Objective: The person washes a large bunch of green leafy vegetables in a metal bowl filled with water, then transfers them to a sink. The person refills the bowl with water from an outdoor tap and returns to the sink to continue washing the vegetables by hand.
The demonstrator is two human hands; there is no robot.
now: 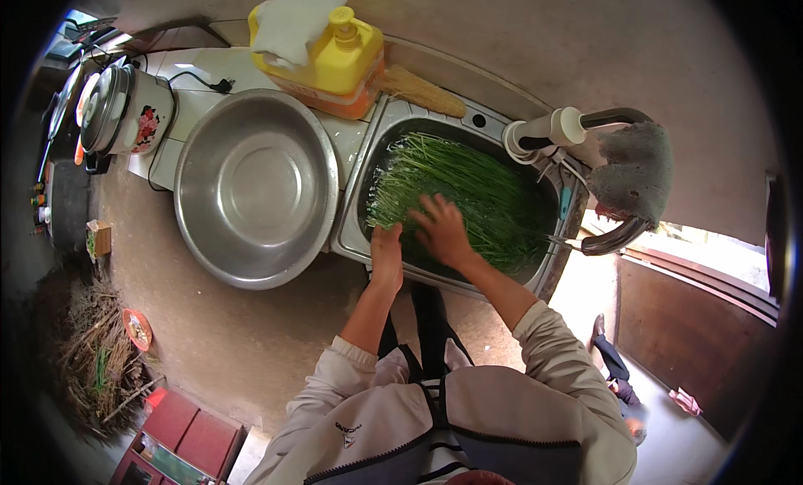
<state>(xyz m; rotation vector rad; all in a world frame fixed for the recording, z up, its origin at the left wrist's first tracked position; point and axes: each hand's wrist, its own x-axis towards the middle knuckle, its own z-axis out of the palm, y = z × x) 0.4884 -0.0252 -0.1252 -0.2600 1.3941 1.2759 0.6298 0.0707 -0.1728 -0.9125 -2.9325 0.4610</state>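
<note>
A stainless-steel sink (349, 235) holds water and a mass of long, thin green stalks (464, 171), perhaps garlic chives. The pale stalk ends lie to the left and the green blades trail right, under the water. My right hand (444, 231) hovers over or touches the near side of the greens, fingers spread, with nothing gripped. At the sink's front left rim is my left hand (387, 252), its fingers close together beside the pale ends. Whether it pinches any stalk is hidden. Left of the sink stands a wide metal basin (263, 178) with nothing in it.
Behind the sink are a yellow pump jug (351, 65) with a white cloth (301, 21) and a plant-fibre scrubber (423, 91). A grey rag (635, 168) hangs over the curved pipe at right. A rice cooker (135, 112) stands far left. Another person (618, 372) is by the doorway.
</note>
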